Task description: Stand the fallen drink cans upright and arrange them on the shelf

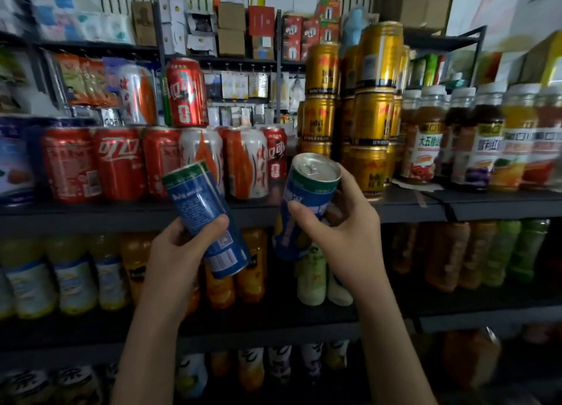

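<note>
Before the stocked shelf [91, 219], left hand [179, 246] grips left can [199, 202], right hand [343, 231] right can [307, 191].

Left can [197, 204] beside right can [307, 191] — both before the shelf [91, 216].

Blue cans [206, 219]: glossy printed metal, right one's lid [316, 167] bare brushed aluminium. Gold cans [377, 122]: shiny metallic. Juice bottles [422, 137]: clear plastic, glossy labels. Shelf [456, 207]: matt dark metal. Boxes [231, 17] up top: plain cardboard.
</note>
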The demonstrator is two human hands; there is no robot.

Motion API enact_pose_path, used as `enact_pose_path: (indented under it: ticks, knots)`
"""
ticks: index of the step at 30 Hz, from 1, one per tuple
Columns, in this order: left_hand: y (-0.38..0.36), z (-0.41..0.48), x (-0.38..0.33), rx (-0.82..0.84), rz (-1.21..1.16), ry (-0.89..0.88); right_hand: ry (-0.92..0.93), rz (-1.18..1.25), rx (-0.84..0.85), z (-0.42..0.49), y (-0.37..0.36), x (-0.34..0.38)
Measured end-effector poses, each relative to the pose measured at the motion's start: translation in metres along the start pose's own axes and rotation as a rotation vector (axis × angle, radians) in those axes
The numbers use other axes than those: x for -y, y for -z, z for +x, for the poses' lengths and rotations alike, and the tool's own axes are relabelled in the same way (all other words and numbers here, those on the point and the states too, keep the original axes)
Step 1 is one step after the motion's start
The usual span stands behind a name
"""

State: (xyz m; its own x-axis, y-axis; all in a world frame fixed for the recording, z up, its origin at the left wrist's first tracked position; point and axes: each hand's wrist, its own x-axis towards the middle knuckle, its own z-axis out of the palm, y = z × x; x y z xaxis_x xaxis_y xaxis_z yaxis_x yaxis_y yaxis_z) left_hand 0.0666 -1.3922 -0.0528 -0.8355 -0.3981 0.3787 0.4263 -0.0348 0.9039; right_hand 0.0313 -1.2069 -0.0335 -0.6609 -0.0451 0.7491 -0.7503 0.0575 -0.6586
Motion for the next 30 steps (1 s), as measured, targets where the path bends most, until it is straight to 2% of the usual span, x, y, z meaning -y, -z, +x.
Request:
enact_pose_path:
  ticks: [5,12,17,25,30]
  knots:
    - [0.012,-0.029,0.014,-0.051,0.076,0.050,-0.208,0.106,0.174,-0.047,-0.019,-0.024]
    - [0.063,-0.070,0.030,-0.151,0.219,0.145,-0.350,0.217,0.378,-0.086,-0.071,-0.040]
    - [0.104,-0.084,0.036,-0.187,0.225,0.201,-0.433,0.288,0.474,-0.105,-0.112,-0.043]
    - [0.186,-0.083,0.037,-0.310,0.091,0.273,-0.487,0.330,0.534,-0.118,-0.192,-0.028]
    - [0.263,-0.069,0.026,-0.280,0.098,0.288,-0.502,0.363,0.482,-0.130,-0.265,-0.007]
